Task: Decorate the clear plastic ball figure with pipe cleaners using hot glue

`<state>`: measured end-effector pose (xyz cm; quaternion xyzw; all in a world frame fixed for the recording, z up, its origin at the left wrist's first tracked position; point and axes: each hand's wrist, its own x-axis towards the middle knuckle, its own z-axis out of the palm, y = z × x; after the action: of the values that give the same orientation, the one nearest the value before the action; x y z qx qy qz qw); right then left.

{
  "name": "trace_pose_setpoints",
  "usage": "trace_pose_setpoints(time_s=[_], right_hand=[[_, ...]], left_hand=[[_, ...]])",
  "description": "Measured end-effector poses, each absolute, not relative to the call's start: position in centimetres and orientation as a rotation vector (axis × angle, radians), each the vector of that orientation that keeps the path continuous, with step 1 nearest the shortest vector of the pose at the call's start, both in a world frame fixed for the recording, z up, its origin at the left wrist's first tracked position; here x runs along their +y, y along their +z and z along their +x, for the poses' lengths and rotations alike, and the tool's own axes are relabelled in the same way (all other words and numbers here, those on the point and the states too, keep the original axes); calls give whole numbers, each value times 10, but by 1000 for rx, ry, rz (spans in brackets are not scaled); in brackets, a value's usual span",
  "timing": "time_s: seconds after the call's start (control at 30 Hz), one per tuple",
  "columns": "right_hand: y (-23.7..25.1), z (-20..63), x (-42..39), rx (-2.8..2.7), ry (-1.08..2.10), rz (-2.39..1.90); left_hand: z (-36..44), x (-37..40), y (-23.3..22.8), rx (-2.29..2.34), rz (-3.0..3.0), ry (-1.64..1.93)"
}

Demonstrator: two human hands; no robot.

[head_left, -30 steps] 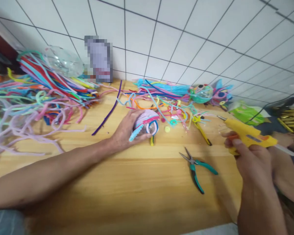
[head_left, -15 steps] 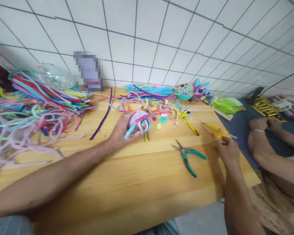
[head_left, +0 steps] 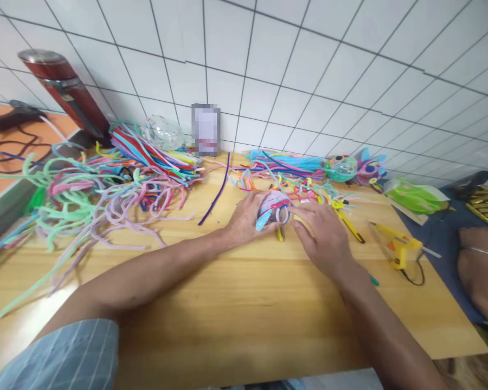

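While left hand (head_left: 248, 219) grip clamps pipe-cleaner ball (head_left: 273, 208), right hand (head_left: 323, 235) fingers apart, touching it, on table (head_left: 228, 303)

No readable text, labels, brands, numbers; blurred card (head_left: 205, 130) against tiled wall illegible.

A yellow glue gun (head_left: 398, 246) lies at right on the wooden table (head_left: 211, 303). Loose pipe cleaners (head_left: 106, 179) sprawl left; a red flask (head_left: 65, 89) stands upper left.
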<state>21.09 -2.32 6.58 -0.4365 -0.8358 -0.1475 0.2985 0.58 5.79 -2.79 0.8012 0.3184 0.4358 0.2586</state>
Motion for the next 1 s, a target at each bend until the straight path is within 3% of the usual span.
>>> trace_pose_setpoints(time_s=[0.33, 1.0], right_hand=[[34, 220, 3, -2255, -263, -1154], [30, 220, -4, -2198, -223, -1089]], left_hand=[[5, 60, -28, 819, 2171, 1201], [5, 60, -32, 810, 2199, 1252]])
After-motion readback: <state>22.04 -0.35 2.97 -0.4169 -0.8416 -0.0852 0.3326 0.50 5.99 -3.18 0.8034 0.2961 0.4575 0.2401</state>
